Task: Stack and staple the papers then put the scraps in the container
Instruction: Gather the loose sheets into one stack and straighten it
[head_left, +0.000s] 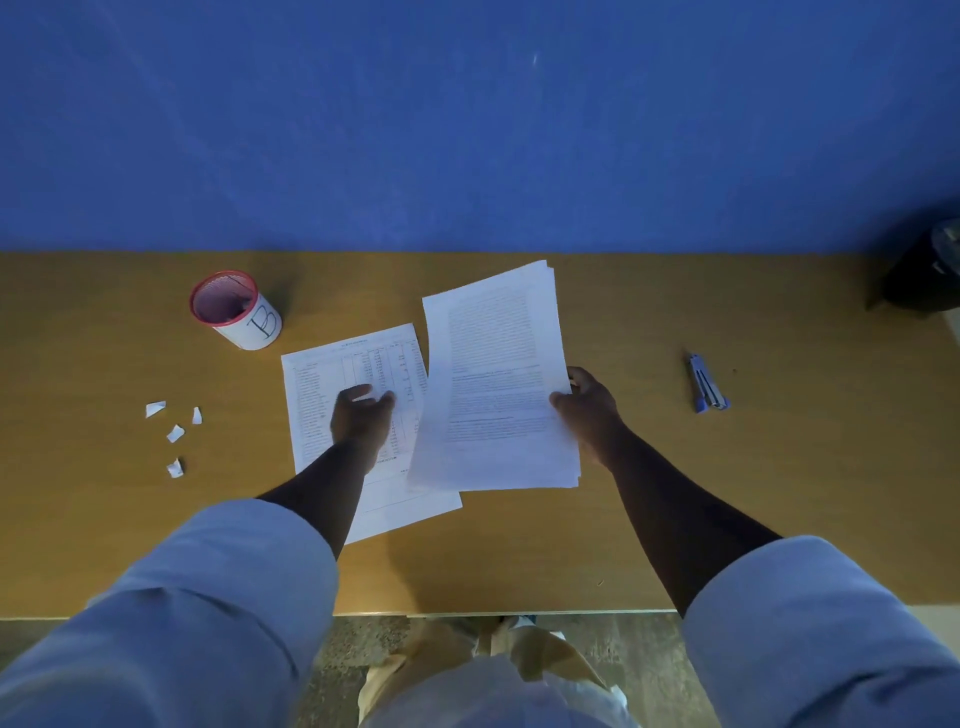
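Note:
My right hand (587, 410) grips the right edge of a stack of printed papers (493, 384), held slightly lifted over the wooden table (519, 545). A single sheet with a table printed on it (332, 369) lies flat to the left, partly under the stack. My left hand (361, 421) hovers over or rests on that sheet with fingers spread, holding nothing. Several white paper scraps (175, 433) lie at the left. A red-rimmed mesh container (236, 309) labelled B stands at the back left. A blue stapler (705, 383) lies to the right.
A blue wall (467, 130) runs along the table's back edge. A dark object (924, 275) sits at the far right corner. The table's near edge is just in front of my body, with the floor below.

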